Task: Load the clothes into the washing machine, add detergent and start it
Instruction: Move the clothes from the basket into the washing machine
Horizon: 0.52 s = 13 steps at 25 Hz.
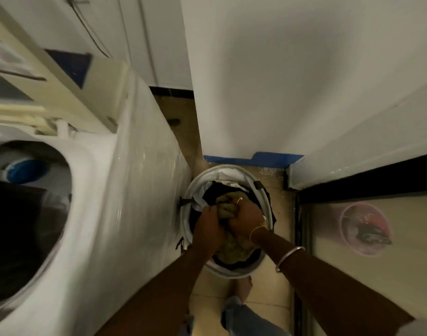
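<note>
A round white laundry basket (209,177) stands on the floor between the washing machine and a white wall. Inside it lie an olive-green garment (225,204) and dark clothes (217,190). My left hand (209,225) and my right hand (245,218) are both down in the basket, gripping the olive-green garment side by side. The top-loading washing machine (125,190) fills the left of the view. Its lid is up and its drum opening (25,214) shows dark inside, with a blue part near the back.
A white wall with blue tape (256,158) at its foot stands right behind the basket. A dark door threshold (353,180) and a pink basin (364,230) lie to the right. My foot (241,287) stands on the beige tile just below the basket.
</note>
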Tool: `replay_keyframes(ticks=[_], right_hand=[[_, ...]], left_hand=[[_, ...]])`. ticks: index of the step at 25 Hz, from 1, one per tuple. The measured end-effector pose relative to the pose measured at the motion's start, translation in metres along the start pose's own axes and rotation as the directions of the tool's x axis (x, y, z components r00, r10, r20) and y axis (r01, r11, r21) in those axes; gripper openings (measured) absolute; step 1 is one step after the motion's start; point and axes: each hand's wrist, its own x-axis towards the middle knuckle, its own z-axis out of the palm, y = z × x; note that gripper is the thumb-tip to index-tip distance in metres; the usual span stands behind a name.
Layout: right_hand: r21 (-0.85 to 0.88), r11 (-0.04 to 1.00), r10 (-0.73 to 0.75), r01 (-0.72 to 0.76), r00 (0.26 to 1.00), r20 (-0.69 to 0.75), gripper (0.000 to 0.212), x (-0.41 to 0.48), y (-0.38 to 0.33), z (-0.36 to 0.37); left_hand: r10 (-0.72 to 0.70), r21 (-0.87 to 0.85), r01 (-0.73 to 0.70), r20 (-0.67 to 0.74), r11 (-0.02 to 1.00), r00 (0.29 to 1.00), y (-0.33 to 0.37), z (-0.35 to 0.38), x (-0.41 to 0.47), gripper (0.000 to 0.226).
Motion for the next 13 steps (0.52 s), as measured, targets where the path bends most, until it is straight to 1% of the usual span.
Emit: replay_keyframes(ticks=[1,2,4,5,7,10,13], right_hand=[[0.076,0.997,0.028,-0.027,1.000,-0.007,0.039,-0.011,-0.021,-0.017],[0.111,0.992,0.060,-0.054,0.997,-0.050,0.038,-0.020,-0.041,-0.032],[0.046,0.990,0.138,-0.136,0.989,-0.051,0.037,-0.047,-0.089,-0.065],[0.038,0.989,0.144,-0.142,0.988,-0.051,0.037,-0.059,-0.113,-0.081],[0.085,0.993,0.090,-0.082,0.992,-0.093,0.033,-0.083,-0.160,-0.109],[0.147,0.986,-0.050,0.078,0.981,-0.187,0.028,-0.117,-0.229,-0.134],[0.220,0.958,-0.107,0.183,0.942,-0.319,0.027,-0.149,-0.286,-0.154]], left_hand=[[0.026,-0.035,-0.026,0.007,0.999,1.000,0.020,-0.026,-0.003,0.012],[0.031,-0.018,-0.032,-0.007,0.999,0.999,0.044,-0.055,-0.007,0.015],[-0.009,0.069,0.011,-0.025,0.998,1.000,0.083,-0.114,-0.018,0.029],[-0.010,0.080,0.014,-0.043,0.997,0.999,0.096,-0.140,-0.022,0.031],[-0.014,0.075,0.021,-0.090,0.997,0.996,0.119,-0.188,-0.036,0.027],[-0.007,0.037,0.017,-0.262,0.999,0.965,0.145,-0.252,-0.053,0.019],[-0.034,-0.078,0.007,-0.361,0.997,0.932,0.170,-0.309,-0.075,0.015]])
